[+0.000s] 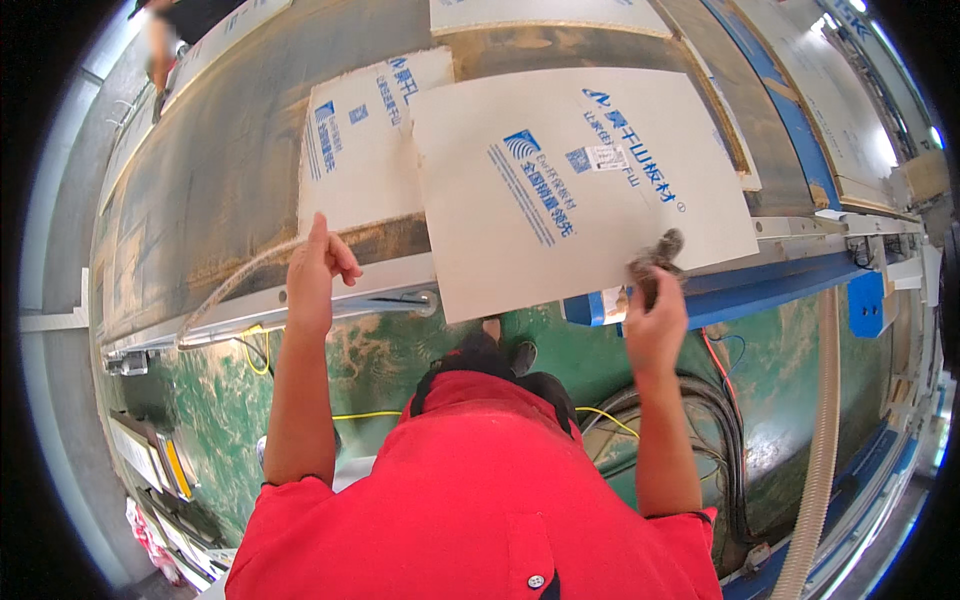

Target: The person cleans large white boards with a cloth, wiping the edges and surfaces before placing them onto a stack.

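A large white board (480,240) with blue print and a small white label lies on the worktable, its near edge jutting past the table's front. My right hand (655,330) is closed around a dark grey, crumpled cloth (657,262), held over the board's near right part. To the left of that board, my left hand (318,270) is raised with fingers partly spread and nothing in it. Just beyond it lies a second white printed board (345,175), partly covered by the large one.
The brown, dusty worktable (230,150) carries more white boards (550,12) at the far side. A blue beam (740,288) runs along its front right. Black cables (725,430) and a ribbed hose (815,450) cross the green floor (390,360). A person (160,45) stands far left.
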Demonstrator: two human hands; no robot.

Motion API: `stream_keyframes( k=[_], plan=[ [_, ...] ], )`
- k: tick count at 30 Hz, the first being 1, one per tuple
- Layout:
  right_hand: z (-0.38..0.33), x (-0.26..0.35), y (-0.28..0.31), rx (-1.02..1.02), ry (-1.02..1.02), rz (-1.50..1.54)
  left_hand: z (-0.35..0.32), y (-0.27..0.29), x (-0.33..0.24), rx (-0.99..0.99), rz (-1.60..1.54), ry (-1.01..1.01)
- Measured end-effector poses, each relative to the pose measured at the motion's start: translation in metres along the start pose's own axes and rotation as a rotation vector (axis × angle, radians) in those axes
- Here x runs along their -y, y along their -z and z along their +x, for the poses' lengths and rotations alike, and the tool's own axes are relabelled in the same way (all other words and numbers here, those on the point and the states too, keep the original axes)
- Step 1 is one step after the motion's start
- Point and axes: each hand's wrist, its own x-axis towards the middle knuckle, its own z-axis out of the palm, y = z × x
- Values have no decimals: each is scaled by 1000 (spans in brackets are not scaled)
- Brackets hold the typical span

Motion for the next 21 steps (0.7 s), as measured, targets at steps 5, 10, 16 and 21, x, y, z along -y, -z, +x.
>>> stream_keyframes(
  k=[5, 10, 16, 21],
  plan=[
    [-60, 95, -52, 336, 209, 261, -24, 17, 6, 15, -82, 30],
    [-49, 141, -37, 345, 335, 501, -14, 19, 3, 12, -126, -62],
    [36, 96, -32, 0, 195, -141, -6, 22, 14, 141, -63, -130],
    [14, 126, -92, 355, 400, 10, -14, 48, 34, 204, -123, -105]
  ],
)
